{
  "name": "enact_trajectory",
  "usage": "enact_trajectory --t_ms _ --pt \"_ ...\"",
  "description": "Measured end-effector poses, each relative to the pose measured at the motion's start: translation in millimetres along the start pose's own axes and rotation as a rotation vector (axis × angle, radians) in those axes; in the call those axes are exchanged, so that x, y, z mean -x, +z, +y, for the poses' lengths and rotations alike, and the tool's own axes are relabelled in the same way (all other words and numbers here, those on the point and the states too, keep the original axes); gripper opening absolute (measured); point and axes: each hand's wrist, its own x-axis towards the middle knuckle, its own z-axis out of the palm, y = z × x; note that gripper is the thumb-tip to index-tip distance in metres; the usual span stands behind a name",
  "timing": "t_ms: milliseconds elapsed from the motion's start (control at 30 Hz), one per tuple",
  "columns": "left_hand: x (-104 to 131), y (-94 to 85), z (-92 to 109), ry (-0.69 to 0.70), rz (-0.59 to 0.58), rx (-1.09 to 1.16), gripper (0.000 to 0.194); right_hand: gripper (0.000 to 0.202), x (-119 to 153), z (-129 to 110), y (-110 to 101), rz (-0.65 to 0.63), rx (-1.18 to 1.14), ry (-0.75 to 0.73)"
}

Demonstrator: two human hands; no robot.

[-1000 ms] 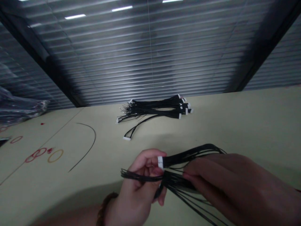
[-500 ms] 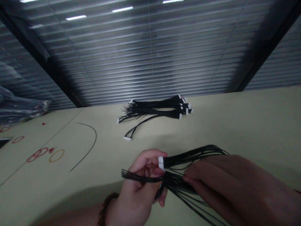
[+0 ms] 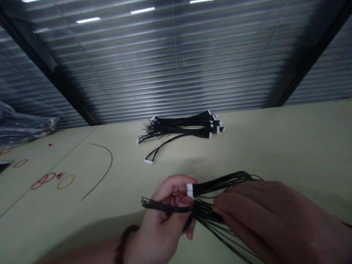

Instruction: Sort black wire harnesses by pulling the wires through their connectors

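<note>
My left hand [image 3: 165,220], with a beaded bracelet at its wrist, is closed round a black wire bundle [image 3: 220,184] near its white connector [image 3: 190,190]. A bent-back part of the wires pokes out to the left over the thumb. Other strands fan down to the lower right. My right hand [image 3: 264,216] is closed on the wires just right of the connector; its fingertips are pinched and partly hidden behind the hand.
A pile of black cables [image 3: 181,126] with white connectors lies by the blinds [image 3: 176,66]. Leftward are a single wire [image 3: 111,161], red rings [image 3: 48,177], a yellow ring [image 3: 66,182] and clear plastic bags [image 3: 24,126] on the table [image 3: 275,146].
The connector and the wires at my left hand have shifted very slightly right. My right fingertips have moved slightly left along the wires.
</note>
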Motion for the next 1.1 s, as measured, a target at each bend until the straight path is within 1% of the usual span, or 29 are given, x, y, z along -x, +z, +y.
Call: enact_trajectory --t_ms 100,267,333,600,667,733,867,967,1100 --pt "0.1 -0.1 0.5 0.006 0.015 -0.003 0.011 0.031 0.1 0.3 -0.4 -0.031 -0.016 -0.028" --pt "0.1 -0.8 2.6 -0.001 0.018 -0.009 0.011 0.04 -0.5 -0.9 -0.2 0.027 0.011 -0.031" --pt "-0.2 -0.9 3.0 -0.005 0.012 0.0 0.012 0.042 -2.2 -1.5 -0.4 0.032 0.017 -0.025" --pt "2.9 -1.6 1.5 -0.015 -0.014 -0.015 0.012 0.029 -2.6 -0.6 1.1 -0.027 0.009 0.001" --pt "2.9 -1.9 1.7 -0.001 -0.02 -0.015 0.011 0.028 -1.9 -0.5 1.1 -0.024 0.005 -0.006" --pt "2.7 -1.6 2.5 -0.005 -0.026 -0.018 0.011 0.031 -1.7 -1.3 0.8 0.01 0.026 -0.003" --pt "2.4 0.0 4.9 -0.065 -0.021 -0.047 0.01 0.037 -4.1 -5.0 2.3 0.022 0.016 0.003" --pt "2.2 0.8 6.2 -0.088 -0.026 -0.053 0.009 0.036 -6.1 -7.8 7.1 -0.01 -0.014 -0.002" --pt "0.9 1.2 6.0 -0.113 -0.012 -0.061 0.009 0.033 -6.0 -6.8 12.2 0.014 -0.038 0.023"
